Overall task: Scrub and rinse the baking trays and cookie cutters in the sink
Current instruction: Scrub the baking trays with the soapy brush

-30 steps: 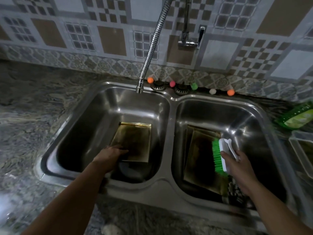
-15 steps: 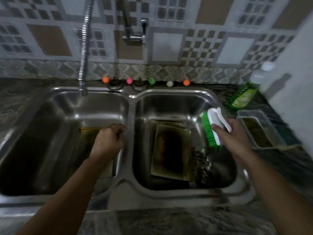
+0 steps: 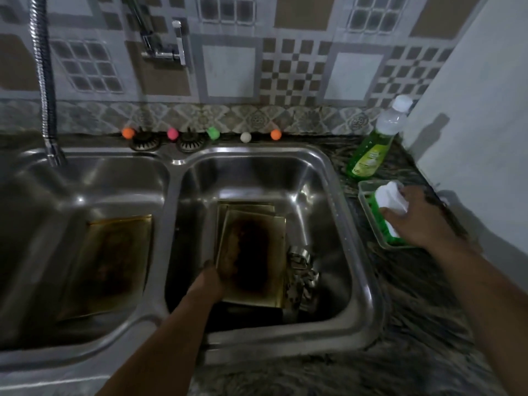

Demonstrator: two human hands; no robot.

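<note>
We see a steel double sink [image 3: 368, 281] set in a dark marbled counter [image 3: 414, 324]. In the right basin lies a baking tray [image 3: 254, 252] with a dark burnt patch in its middle, and it rests on top of a second tray [image 3: 245, 207], of which only the far edge shows. Our left hand [image 3: 210, 281] reaches into this basin and its fingers grasp the near left corner of the top tray. Just beside the right edge of the trays, a heap of metal cookie cutters [image 3: 301, 270] sits on the basin floor. In the left basin, another browned tray [image 3: 111, 261] leans on the basin floor, apart from both hands.

Our right hand [image 3: 420, 221] is over the counter, to the right of the sink. Its fingers are curled around the white handle of a scrub brush [image 3: 390, 202]; the green bristles point down into a small clear plastic container [image 3: 368, 201]. We cannot tell if the bristles touch its bottom. Behind the container stands a bottle of green dish soap [image 3: 371, 155] with a white cap.

Along the back rim of the sink are five small coloured balls [image 3: 213, 133] in a row. A flexible metal hose [image 3: 45, 81] hangs over the left basin, and a tap [image 3: 168, 44] is fixed on the tiled wall [image 3: 285, 67].
</note>
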